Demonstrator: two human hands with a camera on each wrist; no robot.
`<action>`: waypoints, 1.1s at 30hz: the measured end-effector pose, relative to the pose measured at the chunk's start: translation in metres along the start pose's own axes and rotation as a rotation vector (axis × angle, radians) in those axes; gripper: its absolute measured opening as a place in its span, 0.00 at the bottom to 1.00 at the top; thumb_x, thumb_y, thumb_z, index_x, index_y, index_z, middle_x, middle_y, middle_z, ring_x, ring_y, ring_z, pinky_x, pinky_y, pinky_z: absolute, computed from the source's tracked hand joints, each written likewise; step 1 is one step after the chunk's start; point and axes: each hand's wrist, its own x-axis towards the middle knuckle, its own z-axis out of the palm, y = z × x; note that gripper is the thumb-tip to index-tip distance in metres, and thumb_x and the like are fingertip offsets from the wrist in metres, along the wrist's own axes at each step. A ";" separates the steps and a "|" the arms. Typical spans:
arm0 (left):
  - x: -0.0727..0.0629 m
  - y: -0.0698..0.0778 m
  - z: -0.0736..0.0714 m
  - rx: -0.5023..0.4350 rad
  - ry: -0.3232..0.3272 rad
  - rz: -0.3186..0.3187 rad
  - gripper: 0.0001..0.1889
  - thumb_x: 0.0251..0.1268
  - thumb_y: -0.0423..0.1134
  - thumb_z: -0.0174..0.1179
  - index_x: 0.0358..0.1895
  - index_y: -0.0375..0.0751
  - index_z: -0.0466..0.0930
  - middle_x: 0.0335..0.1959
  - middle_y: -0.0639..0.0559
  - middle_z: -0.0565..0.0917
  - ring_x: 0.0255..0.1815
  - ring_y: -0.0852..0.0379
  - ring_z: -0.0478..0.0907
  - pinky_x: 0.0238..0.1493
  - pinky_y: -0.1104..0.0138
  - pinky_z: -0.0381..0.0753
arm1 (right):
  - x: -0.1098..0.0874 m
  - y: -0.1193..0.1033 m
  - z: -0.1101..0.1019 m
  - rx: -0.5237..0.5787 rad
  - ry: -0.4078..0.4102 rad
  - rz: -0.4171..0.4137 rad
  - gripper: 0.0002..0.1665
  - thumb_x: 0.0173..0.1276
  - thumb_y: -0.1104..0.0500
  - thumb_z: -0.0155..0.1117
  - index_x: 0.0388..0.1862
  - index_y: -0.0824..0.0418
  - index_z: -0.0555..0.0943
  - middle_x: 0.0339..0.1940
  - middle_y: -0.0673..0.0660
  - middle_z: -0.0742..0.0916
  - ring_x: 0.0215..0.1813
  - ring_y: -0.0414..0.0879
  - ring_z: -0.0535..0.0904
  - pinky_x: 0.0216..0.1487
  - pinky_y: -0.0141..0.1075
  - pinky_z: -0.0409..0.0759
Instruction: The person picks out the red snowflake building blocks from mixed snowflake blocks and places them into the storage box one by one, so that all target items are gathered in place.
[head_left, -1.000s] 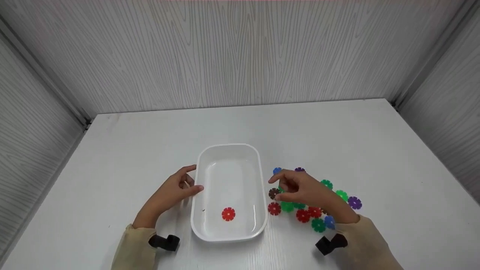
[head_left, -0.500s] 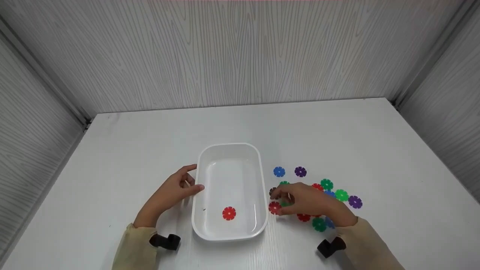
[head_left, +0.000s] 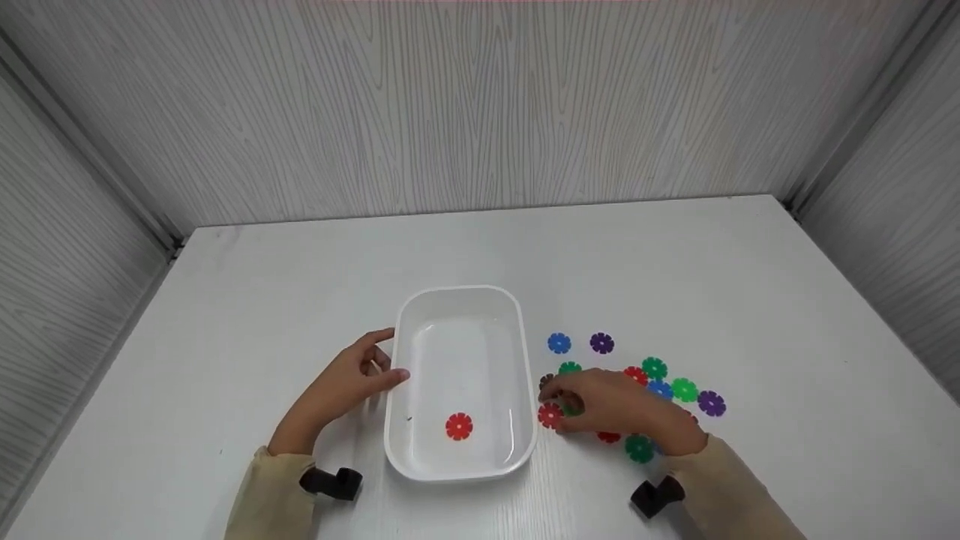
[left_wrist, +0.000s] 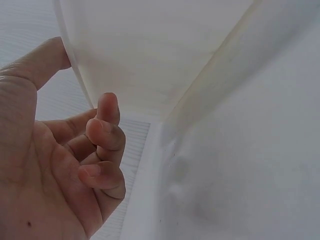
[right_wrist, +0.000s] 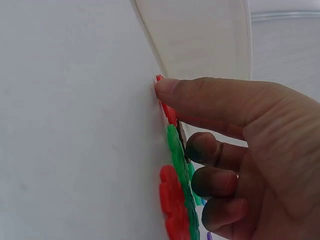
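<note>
My left hand point(head_left: 349, 386) holds the left rim of a white rectangular tray point(head_left: 463, 478), thumb over the rim and index finger along the outer wall. In the left wrist view its other fingers curl loosely beside the wall. Just right of the tray, my right hand point(head_left: 615, 405) has thumb and index finger at the edges of a red interlocking disc point(head_left: 550, 415), which lies on the table. The right wrist view shows the thumb point(right_wrist: 167, 89) on this disc, with the index finger mostly hidden. Another red disc point(head_left: 459, 426) lies inside the tray.
More notched discs lie around and under the right hand: a blue disc point(head_left: 559, 343), a dark purple disc point(head_left: 601, 343), a light green disc point(head_left: 684, 389), a purple disc point(head_left: 712, 403) and several others. Pale panels point(head_left: 480, 105) enclose the white table point(head_left: 300, 262) at back and sides.
My right hand has come down and slightly toward me, from above the discs to the red one beside the tray. The left hand keeps its hold on the tray.
</note>
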 end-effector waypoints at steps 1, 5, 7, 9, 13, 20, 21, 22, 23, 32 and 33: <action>0.000 0.000 0.000 0.002 0.002 -0.002 0.38 0.60 0.50 0.65 0.72 0.44 0.61 0.40 0.47 0.75 0.34 0.56 0.69 0.34 0.66 0.70 | 0.000 0.000 0.000 -0.003 0.000 0.004 0.24 0.57 0.50 0.74 0.54 0.45 0.81 0.35 0.43 0.81 0.38 0.42 0.75 0.40 0.35 0.83; 0.002 -0.002 0.001 0.005 0.006 -0.014 0.38 0.59 0.51 0.65 0.72 0.46 0.61 0.40 0.48 0.75 0.35 0.55 0.69 0.35 0.66 0.70 | 0.000 0.000 0.001 -0.014 0.003 0.005 0.23 0.57 0.51 0.73 0.53 0.46 0.82 0.35 0.43 0.81 0.38 0.42 0.75 0.40 0.35 0.83; 0.002 -0.002 0.001 0.006 0.003 -0.012 0.39 0.59 0.51 0.65 0.72 0.45 0.61 0.41 0.48 0.76 0.35 0.55 0.69 0.36 0.65 0.70 | 0.001 0.000 0.000 -0.019 0.003 0.009 0.22 0.57 0.51 0.73 0.52 0.46 0.83 0.34 0.43 0.82 0.37 0.42 0.75 0.39 0.36 0.83; 0.002 -0.002 0.001 -0.002 0.001 -0.011 0.39 0.59 0.51 0.65 0.72 0.45 0.61 0.41 0.47 0.76 0.35 0.55 0.69 0.36 0.65 0.70 | 0.001 -0.001 -0.001 -0.026 0.001 0.007 0.21 0.58 0.51 0.73 0.52 0.47 0.84 0.35 0.44 0.83 0.36 0.42 0.75 0.39 0.36 0.82; 0.001 -0.001 -0.001 -0.018 -0.002 0.001 0.39 0.59 0.50 0.65 0.72 0.44 0.60 0.40 0.47 0.75 0.35 0.56 0.69 0.36 0.65 0.69 | 0.001 -0.001 -0.002 -0.057 0.006 -0.016 0.19 0.59 0.50 0.72 0.51 0.47 0.84 0.35 0.44 0.84 0.35 0.41 0.75 0.38 0.36 0.82; 0.001 -0.001 0.000 -0.035 -0.008 0.005 0.39 0.59 0.50 0.66 0.72 0.45 0.60 0.40 0.48 0.75 0.34 0.56 0.69 0.37 0.65 0.69 | -0.001 -0.001 -0.002 -0.078 0.032 -0.050 0.19 0.58 0.49 0.73 0.49 0.48 0.85 0.35 0.44 0.85 0.34 0.39 0.76 0.37 0.32 0.82; 0.002 -0.001 0.000 -0.035 -0.008 0.007 0.39 0.59 0.50 0.66 0.72 0.45 0.60 0.40 0.48 0.75 0.34 0.56 0.69 0.37 0.65 0.69 | -0.001 -0.001 -0.002 -0.075 0.033 -0.047 0.19 0.57 0.49 0.73 0.49 0.47 0.85 0.35 0.44 0.85 0.34 0.39 0.76 0.37 0.32 0.82; 0.002 0.000 0.000 -0.034 -0.008 0.007 0.39 0.59 0.50 0.66 0.72 0.45 0.60 0.40 0.48 0.75 0.34 0.56 0.69 0.37 0.65 0.70 | -0.001 -0.002 -0.002 -0.071 0.033 -0.043 0.19 0.57 0.50 0.73 0.49 0.47 0.84 0.34 0.44 0.85 0.33 0.40 0.76 0.37 0.32 0.82; 0.002 0.000 0.000 -0.035 -0.009 0.007 0.39 0.59 0.50 0.66 0.72 0.44 0.60 0.40 0.48 0.75 0.34 0.56 0.69 0.37 0.65 0.70 | -0.001 -0.002 -0.002 -0.071 0.032 -0.037 0.20 0.57 0.49 0.74 0.49 0.47 0.84 0.34 0.43 0.84 0.33 0.40 0.76 0.37 0.32 0.82; 0.001 0.001 -0.001 -0.024 -0.012 -0.003 0.39 0.61 0.49 0.65 0.73 0.43 0.59 0.41 0.47 0.76 0.35 0.56 0.69 0.35 0.65 0.69 | -0.001 -0.004 0.001 -0.080 0.032 -0.036 0.24 0.55 0.48 0.75 0.51 0.48 0.82 0.36 0.43 0.83 0.37 0.40 0.77 0.42 0.36 0.84; 0.001 0.001 -0.001 -0.022 -0.012 -0.004 0.39 0.61 0.49 0.65 0.73 0.43 0.59 0.41 0.47 0.76 0.35 0.56 0.69 0.35 0.65 0.69 | -0.002 -0.003 0.001 -0.074 0.032 -0.036 0.24 0.55 0.48 0.75 0.51 0.48 0.82 0.36 0.43 0.83 0.37 0.40 0.77 0.42 0.36 0.84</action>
